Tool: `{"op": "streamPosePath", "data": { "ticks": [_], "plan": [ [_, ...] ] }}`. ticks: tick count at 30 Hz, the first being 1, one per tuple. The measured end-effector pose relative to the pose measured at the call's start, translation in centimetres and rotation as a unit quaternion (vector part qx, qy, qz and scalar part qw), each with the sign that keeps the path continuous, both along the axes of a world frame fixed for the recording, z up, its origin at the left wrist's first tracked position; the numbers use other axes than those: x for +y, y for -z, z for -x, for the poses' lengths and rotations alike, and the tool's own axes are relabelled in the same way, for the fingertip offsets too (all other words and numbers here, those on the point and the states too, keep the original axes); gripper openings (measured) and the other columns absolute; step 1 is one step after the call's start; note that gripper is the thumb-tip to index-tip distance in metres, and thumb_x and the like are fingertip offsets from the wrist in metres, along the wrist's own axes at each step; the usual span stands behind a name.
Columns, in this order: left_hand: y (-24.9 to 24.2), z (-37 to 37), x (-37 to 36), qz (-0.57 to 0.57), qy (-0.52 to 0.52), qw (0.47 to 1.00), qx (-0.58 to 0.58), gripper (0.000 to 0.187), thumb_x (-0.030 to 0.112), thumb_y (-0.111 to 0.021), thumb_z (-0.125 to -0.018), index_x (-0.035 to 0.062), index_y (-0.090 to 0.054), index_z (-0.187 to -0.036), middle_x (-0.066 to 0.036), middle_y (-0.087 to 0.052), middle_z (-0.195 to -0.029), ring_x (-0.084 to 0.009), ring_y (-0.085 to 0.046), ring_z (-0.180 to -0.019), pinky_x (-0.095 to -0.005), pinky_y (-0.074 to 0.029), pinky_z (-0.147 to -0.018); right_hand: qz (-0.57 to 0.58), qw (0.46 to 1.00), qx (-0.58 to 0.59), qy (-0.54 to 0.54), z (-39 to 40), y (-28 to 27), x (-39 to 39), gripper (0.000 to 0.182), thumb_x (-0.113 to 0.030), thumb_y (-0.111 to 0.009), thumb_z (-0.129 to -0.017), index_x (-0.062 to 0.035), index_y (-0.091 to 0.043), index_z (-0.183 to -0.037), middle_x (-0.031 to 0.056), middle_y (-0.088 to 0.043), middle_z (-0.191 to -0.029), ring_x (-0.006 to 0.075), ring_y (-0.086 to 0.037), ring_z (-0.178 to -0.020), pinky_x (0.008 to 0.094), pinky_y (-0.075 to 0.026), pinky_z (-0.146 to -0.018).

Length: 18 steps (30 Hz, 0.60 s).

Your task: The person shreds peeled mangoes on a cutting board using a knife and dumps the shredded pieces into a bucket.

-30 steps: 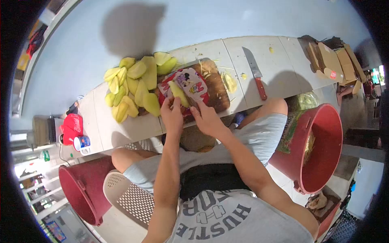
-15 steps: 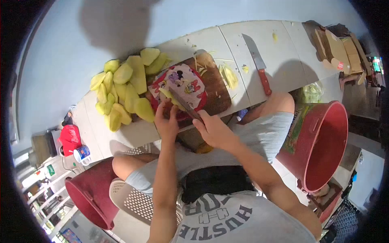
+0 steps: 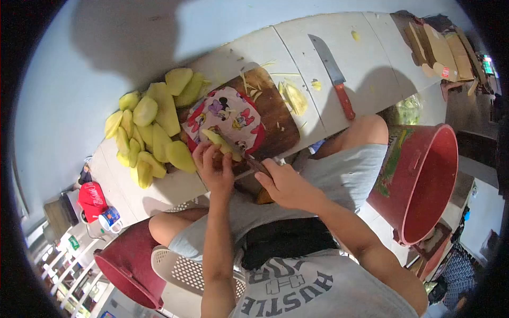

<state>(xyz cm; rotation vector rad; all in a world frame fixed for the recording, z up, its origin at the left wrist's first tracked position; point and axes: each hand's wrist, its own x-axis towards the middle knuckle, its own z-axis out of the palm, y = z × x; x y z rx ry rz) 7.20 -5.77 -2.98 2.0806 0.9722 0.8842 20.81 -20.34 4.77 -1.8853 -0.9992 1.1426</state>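
Note:
In my left hand is a pale green mango slice, its fingers curled around the lower side. My right hand grips the handle of a knife; the blade is seen nearly edge-on beside the slice's near end. Under them lies a cloth with cartoon characters and a red border, on a wooden cutting board. To the left, a pile of peeled mango pieces spreads over the tiles.
A large knife with an orange-red handle lies on the tiled counter at the right. Mango scraps lie beside the board. Red tubs stand on both sides of me. A mug sits at the left end.
The view has shifted, so the pile and cloth appear farther left. The knife blade has turned from lying along the slice to nearly edge-on at its near end. Both hands keep their holds.

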Motion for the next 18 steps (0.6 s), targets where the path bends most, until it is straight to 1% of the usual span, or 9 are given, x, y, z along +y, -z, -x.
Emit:
{"op": "streamPosePath", "data": {
  "ticks": [2,3,5,8,9,11,12,14,18],
  "plan": [
    [1.4,0.8,0.6,-0.089,0.034,0.995,-0.013,0.022,0.004,-0.068,-0.090,0.0026,-0.061,-0.110,-0.018,-0.056,-0.116,-0.0311,-0.059,-0.107,-0.0365,-0.053,-0.085,0.011,1.000,0.000,-0.001,0.0,-0.2,-0.1,0.035,-0.033,-0.051,-0.103,0.0015,-0.051,-0.109,0.0337,-0.062,-0.084,0.0557,-0.059,-0.083,0.0591,-0.045,-0.071],
    [2.0,1.2,1.1,-0.088,0.037,0.995,-0.012,0.022,0.004,-0.068,-0.090,0.0026,-0.061,-0.110,-0.018,-0.056,-0.116,-0.0311,-0.059,-0.107,-0.0365,-0.053,-0.085,0.017,1.000,-0.001,-0.006,0.0,-0.3,0.1,0.035,-0.033,-0.051,-0.103,0.0017,-0.051,-0.109,0.0342,-0.062,-0.086,0.0556,-0.060,-0.085,0.0590,-0.045,-0.072],
    [3.0,1.7,2.2,-0.143,0.062,0.988,0.003,0.021,0.011,-0.067,-0.092,0.0020,-0.060,-0.110,-0.021,-0.056,-0.117,-0.0370,-0.058,-0.107,-0.0428,-0.049,-0.091,0.013,1.000,0.001,-0.007,0.0,-0.2,0.4,0.035,-0.032,-0.052,-0.103,0.0019,-0.051,-0.109,0.0339,-0.062,-0.085,0.0555,-0.060,-0.085,0.0589,-0.046,-0.072],
    [3.6,1.9,3.0,-0.138,0.087,0.986,-0.025,0.024,0.018,-0.064,-0.095,-0.0004,-0.059,-0.109,-0.022,-0.055,-0.117,-0.0411,-0.056,-0.108,-0.0468,-0.045,-0.095,0.015,1.000,0.002,-0.015,0.1,-0.5,0.5,0.034,-0.031,-0.054,-0.102,0.0023,-0.050,-0.108,0.0326,-0.063,-0.082,0.0545,-0.061,-0.082,0.0585,-0.047,-0.069],
    [3.6,1.8,3.0,-0.136,0.090,0.986,-0.024,0.024,0.018,-0.064,-0.095,-0.0004,-0.059,-0.109,-0.022,-0.055,-0.117,-0.0411,-0.056,-0.108,-0.0468,-0.045,-0.095,0.021,1.000,-0.001,-0.022,0.1,-0.8,0.5,0.033,-0.030,-0.055,-0.101,0.0025,-0.050,-0.107,0.0317,-0.064,-0.080,0.0535,-0.062,-0.081,0.0580,-0.048,-0.068],
    [3.3,1.7,2.8,-0.131,0.081,0.988,-0.013,0.032,0.025,-0.059,-0.096,-0.0041,-0.058,-0.109,-0.025,-0.055,-0.119,-0.0421,-0.056,-0.107,-0.0465,-0.046,-0.095,0.002,0.999,-0.004,-0.033,0.1,-2.7,0.6,0.034,-0.030,-0.054,-0.101,0.0033,-0.048,-0.104,0.0311,-0.064,-0.075,0.0525,-0.064,-0.076,0.0582,-0.049,-0.065],
    [3.8,1.9,2.9,-0.129,0.081,0.988,-0.010,0.032,0.025,-0.059,-0.096,-0.0041,-0.058,-0.109,-0.025,-0.055,-0.119,-0.0421,-0.056,-0.107,-0.0465,-0.046,-0.095,-0.018,0.999,-0.010,-0.046,0.3,-3.5,0.6,0.034,-0.030,-0.053,-0.102,0.0041,-0.046,-0.100,0.0306,-0.064,-0.071,0.0514,-0.065,-0.071,0.0584,-0.051,-0.061],
    [4.9,2.2,3.2,-0.130,0.090,0.987,-0.016,0.039,0.028,-0.056,-0.095,-0.0076,-0.056,-0.109,-0.028,-0.052,-0.124,-0.0436,-0.055,-0.108,-0.0477,-0.045,-0.096,-0.014,0.998,-0.011,-0.052,0.6,-4.0,0.5,0.035,-0.030,-0.053,-0.102,0.0042,-0.045,-0.101,0.0299,-0.064,-0.071,0.0506,-0.065,-0.070,0.0580,-0.052,-0.060],
    [5.4,2.4,3.4,-0.138,0.114,0.984,0.003,0.042,0.029,-0.053,-0.093,-0.0092,-0.056,-0.109,-0.030,-0.049,-0.128,-0.0441,-0.054,-0.111,-0.0490,-0.044,-0.098,0.005,0.997,-0.030,-0.073,0.3,-4.4,0.5,0.035,-0.030,-0.052,-0.102,0.0043,-0.044,-0.102,0.0288,-0.065,-0.070,0.0489,-0.066,-0.068,0.0572,-0.053,-0.059]
  ]
}}
